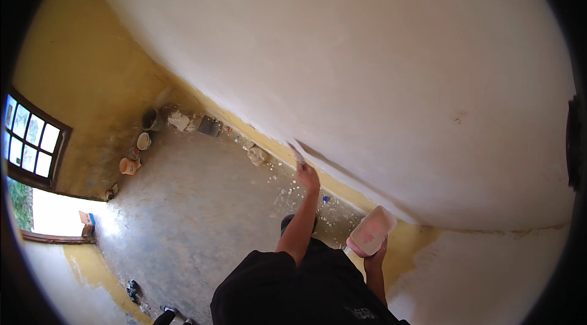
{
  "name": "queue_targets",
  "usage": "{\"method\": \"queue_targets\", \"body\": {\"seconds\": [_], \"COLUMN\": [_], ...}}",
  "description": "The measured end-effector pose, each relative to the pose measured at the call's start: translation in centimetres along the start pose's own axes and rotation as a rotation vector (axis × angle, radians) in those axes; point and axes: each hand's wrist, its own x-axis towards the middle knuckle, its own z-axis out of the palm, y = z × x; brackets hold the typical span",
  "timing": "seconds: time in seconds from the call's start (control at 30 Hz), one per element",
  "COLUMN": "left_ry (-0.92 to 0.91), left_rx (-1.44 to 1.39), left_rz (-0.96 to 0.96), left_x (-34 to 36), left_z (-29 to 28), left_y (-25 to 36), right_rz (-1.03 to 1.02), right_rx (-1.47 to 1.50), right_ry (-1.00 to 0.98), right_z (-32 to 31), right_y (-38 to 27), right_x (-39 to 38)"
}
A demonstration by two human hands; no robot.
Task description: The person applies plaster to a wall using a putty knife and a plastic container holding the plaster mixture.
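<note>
My left hand (307, 178), raised ahead of me, is closed round a putty knife (297, 154). Its thin blade is somewhat smeared and points up beside the white-coated wall (391, 92); I cannot tell whether it touches. A dark shadow runs along the wall just right of it. At the lower right, my right hand (376, 256) grips a pink plastic tub (374, 231) by its underside and near side. The tub is tilted, and pale material with pinkish patches shows inside.
Splatters and a crumpled bag (257, 155) lie along the wall's foot on the grey floor (183, 203). Several buckets, one dark (151, 120) and one orange (128, 166), stand by the yellow wall (92, 56). A barred window (33, 135), a bright opening and a box (87, 219) are at left.
</note>
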Motion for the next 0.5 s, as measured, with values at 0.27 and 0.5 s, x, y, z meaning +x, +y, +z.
{"method": "queue_targets", "body": {"seconds": [0.27, 0.5], "left_ry": [-0.315, -0.205], "left_rx": [0.134, 0.038], "left_rz": [0.029, -0.206], "left_x": [-12.4, -1.7], "left_z": [-0.7, -1.2], "left_y": [3.6, -8.5], "right_rz": [-0.111, -0.183], "right_rx": [0.021, -0.145], "right_ry": [0.151, 0.039], "right_z": [-3.6, -1.7], "right_y": [0.9, 0.4], "right_x": [-0.2, -0.4]}}
